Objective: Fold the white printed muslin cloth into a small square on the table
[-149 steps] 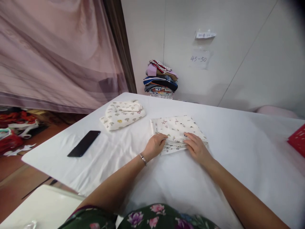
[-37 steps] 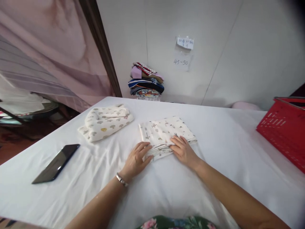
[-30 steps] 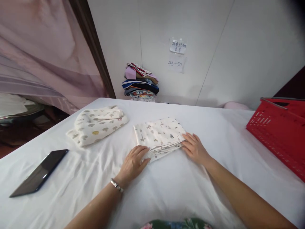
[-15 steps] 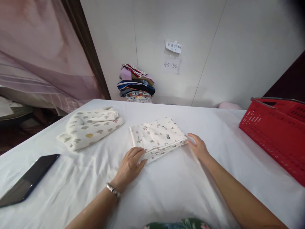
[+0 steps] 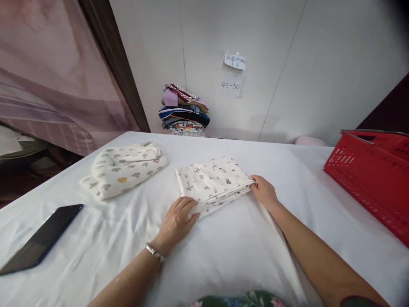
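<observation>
A white cloth (image 5: 214,177) with small printed figures lies folded in several layers on the white-covered table (image 5: 230,256). My left hand (image 5: 179,217), with a silver bracelet at the wrist, pinches its near left corner, thumb below and fingers on top. At the near right corner my right hand (image 5: 263,191) is closed on the layered edge, the fingertips partly hidden. To the left lies a second white cloth (image 5: 128,170) with grey-green cloud-like shapes, loosely folded; neither hand touches it.
A dark phone or tablet (image 5: 41,238) lies at the left. On the right stands a red plastic basket (image 5: 373,183) with a metal handle. Behind the table, a pile of folded clothes (image 5: 184,111) rests against the wall, under handwritten paper notes (image 5: 234,62).
My right hand has closed from a looser hold onto the cloth's right corner. The left hand keeps its grip. The whole view has shifted slightly.
</observation>
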Demonstrator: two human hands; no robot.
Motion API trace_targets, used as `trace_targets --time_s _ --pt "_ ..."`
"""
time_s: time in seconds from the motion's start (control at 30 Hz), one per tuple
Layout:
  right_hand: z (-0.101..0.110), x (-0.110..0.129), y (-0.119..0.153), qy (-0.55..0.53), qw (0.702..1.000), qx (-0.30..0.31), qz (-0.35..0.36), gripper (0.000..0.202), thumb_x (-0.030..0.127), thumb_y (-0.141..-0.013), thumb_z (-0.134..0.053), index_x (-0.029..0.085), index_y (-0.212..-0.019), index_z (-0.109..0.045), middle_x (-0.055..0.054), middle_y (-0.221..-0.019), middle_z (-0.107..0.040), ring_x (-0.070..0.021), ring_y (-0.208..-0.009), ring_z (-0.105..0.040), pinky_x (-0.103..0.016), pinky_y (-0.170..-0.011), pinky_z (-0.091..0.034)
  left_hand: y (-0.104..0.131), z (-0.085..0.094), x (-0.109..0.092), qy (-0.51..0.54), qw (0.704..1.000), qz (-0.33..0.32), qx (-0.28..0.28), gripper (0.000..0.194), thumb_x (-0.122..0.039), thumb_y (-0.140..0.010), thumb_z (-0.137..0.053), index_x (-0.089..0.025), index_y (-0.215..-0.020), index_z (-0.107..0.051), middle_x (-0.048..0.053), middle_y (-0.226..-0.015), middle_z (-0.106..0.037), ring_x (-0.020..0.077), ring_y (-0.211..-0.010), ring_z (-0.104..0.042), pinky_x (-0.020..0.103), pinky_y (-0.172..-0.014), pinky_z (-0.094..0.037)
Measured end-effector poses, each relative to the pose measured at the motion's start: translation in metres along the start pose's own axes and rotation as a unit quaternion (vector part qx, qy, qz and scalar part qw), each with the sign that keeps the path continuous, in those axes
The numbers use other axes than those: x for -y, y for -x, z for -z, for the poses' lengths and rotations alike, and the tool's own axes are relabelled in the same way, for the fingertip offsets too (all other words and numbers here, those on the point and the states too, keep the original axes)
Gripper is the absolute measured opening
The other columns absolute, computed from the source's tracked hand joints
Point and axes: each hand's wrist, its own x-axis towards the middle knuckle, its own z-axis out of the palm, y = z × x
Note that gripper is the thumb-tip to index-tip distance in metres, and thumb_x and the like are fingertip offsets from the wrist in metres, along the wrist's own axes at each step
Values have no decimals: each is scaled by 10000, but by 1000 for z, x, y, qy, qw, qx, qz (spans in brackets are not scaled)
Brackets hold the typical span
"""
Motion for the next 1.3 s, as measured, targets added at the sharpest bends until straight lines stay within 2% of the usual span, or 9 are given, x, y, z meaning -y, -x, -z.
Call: trace_targets --time_s 0.37,0.57,0.7,0.8,0.87,0.97,1.07,1.2,1.3 --pt "3 1 1 15 999 42 -30 254 271 -842 -404 246 -1017 -586 -4 -924 -653 -155 -788 -573 -232 -623 -368 1 1 -3 -22 1000 2 0 282 -224 -814 -537 -196 -1094 -525 77 -1045 -582 217 -1006 -517 374 -847 -452" --pt "5 3 5 32 996 66 -59 294 301 -849 -383 254 -1065 -577 -17 -830 -665 -171 -732 -578 -231 -565 -329 2 7 -6 -35 998 47 -20 296 -313 -771 -612 -181 -1022 -526 76 -1007 -583 228 -956 -518 387 -825 -434" --pt "4 1 7 53 993 72 -73 327 312 -843 -385 254 -1109 -567 -29 -876 -670 -178 -754 -583 -232 -576 -340 2 16 -1 38 986 162 -18 213 -375 -782 -583 -192 -881 -541 28 -869 -580 151 -742 -545 291 -676 -453" --pt "2 -3 8 55 994 64 -71 340 331 -841 -390 252 -1117 -571 -30 -860 -668 -179 -742 -585 -233 -570 -351 3 21 6 80 955 285 -11 204 -398 -788 -553 -197 -754 -554 -18 -700 -545 107 -587 -499 241 -563 -418" --pt "0 -6 8 58 994 59 -68 346 345 -837 -393 250 -1115 -577 -33 -844 -666 -181 -731 -586 -237 -565 -358 3 23 9 109 941 321 -15 198 -392 -776 -560 -195 -750 -569 -24 -672 -542 101 -575 -490 235 -562 -417" --pt "-4 -10 8 65 994 55 -69 355 368 -831 -400 255 -1116 -580 -31 -806 -664 -188 -707 -585 -246 -551 -364 3 23 7 158 944 289 -17 177 -324 -770 -562 -203 -896 -591 -14 -771 -571 92 -602 -492 229 -600 -435" --pt "-6 -12 8 65 995 43 -69 365 385 -828 -404 255 -1118 -583 -32 -782 -663 -193 -683 -584 -252 -537 -366 4 22 3 177 957 228 21 251 -268 -782 -532 -225 -1023 -588 -2 -875 -580 87 -626 -496 234 -655 -447" --pt "-7 -13 8 69 995 26 -66 384 398 -824 -408 252 -1132 -585 -43 -787 -669 -196 -661 -579 -266 -551 -381 3 18 -2 155 962 205 96 279 -295 -790 -532 -246 -1056 -601 1 -885 -586 104 -669 -527 238 -680 -442" --pt "-7 -13 7 57 995 29 -73 387 396 -820 -409 264 -1140 -583 -40 -783 -665 -194 -660 -576 -264 -547 -384 2 16 -4 153 963 196 102 223 -291 -816 -501 -234 -996 -619 1 -854 -580 114 -707 -541 229 -679 -436"
